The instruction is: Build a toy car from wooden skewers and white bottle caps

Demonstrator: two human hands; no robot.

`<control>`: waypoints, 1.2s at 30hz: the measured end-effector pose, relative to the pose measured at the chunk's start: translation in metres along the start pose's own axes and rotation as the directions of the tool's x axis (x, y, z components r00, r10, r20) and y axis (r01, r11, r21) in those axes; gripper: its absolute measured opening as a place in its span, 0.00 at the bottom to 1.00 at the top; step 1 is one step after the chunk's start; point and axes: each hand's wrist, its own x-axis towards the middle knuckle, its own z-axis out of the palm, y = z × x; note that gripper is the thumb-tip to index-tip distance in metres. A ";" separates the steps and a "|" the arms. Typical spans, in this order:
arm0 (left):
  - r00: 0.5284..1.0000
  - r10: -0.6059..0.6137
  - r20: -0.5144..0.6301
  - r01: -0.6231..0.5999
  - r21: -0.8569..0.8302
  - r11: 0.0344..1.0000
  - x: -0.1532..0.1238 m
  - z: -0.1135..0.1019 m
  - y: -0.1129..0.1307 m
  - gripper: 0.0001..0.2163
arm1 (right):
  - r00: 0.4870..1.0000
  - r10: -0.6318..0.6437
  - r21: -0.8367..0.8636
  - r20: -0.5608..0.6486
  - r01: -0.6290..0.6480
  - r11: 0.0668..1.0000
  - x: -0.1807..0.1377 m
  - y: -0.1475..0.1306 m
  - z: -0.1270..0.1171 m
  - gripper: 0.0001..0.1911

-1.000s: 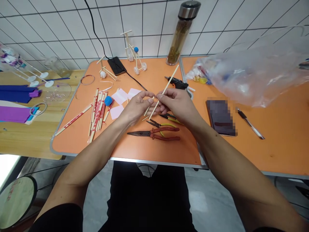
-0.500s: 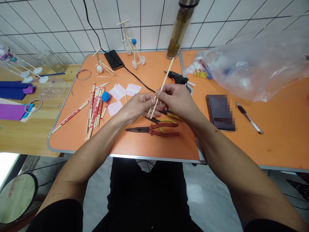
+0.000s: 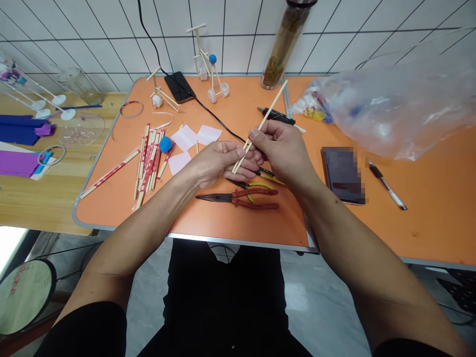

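Between thumb and fingers, my right hand [image 3: 277, 146] pinches a long, thin wooden chopstick [image 3: 274, 101], slanting up and away. A shorter piece of stick [image 3: 245, 144] lies alongside its lower part. Palm up, my left hand [image 3: 225, 161] holds the lower ends loosely, thumb against the sticks and fingers stretched beneath them. Just below the hands lie long-nose pliers with red handles [image 3: 256, 198]. Yellow-handled pliers [image 3: 260, 186] are partly hidden under my hands. To the left, a pile of chopsticks in red-and-white wrappers [image 3: 150, 163] lies by a blue ball [image 3: 165, 145].
Small stick models with wheels [image 3: 212, 82] stand at the back near a black power bank [image 3: 179, 87] with a cable. A glue gun [image 3: 275, 115], a tall tea bottle [image 3: 286, 44], a plastic bag [image 3: 379, 109], a phone [image 3: 342, 176] and a pen [image 3: 386, 183] are rightward.
The long chopstick has shifted up and to the right with my right hand. The shorter piece now sits higher, close against it. My left fingers have opened out more beneath the sticks.
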 end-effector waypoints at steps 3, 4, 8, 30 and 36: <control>1.000 0.010 -0.004 -0.010 0.004 1.000 0.000 0.001 0.000 0.14 | 1.000 0.026 0.036 -0.005 -0.026 0.999 0.000 0.000 0.001 0.28; 1.000 0.014 -0.002 -0.014 0.002 1.000 0.000 0.001 0.000 0.14 | 1.000 0.024 0.040 -0.003 -0.023 0.999 0.000 0.000 0.001 0.28; 0.999 0.033 0.001 -0.033 -0.011 0.999 0.001 0.001 -0.001 0.15 | 1.000 -0.013 0.065 0.017 0.012 0.998 0.000 0.001 -0.001 0.32; 0.999 0.031 0.015 -0.031 0.009 0.999 0.001 -0.009 -0.003 0.16 | 0.998 0.023 0.158 0.058 -0.032 0.987 0.001 0.005 -0.005 0.33; 1.000 0.018 0.003 -0.018 -0.004 1.000 0.001 -0.008 -0.002 0.15 | 0.999 0.016 0.153 0.037 -0.021 0.988 0.000 0.002 -0.003 0.35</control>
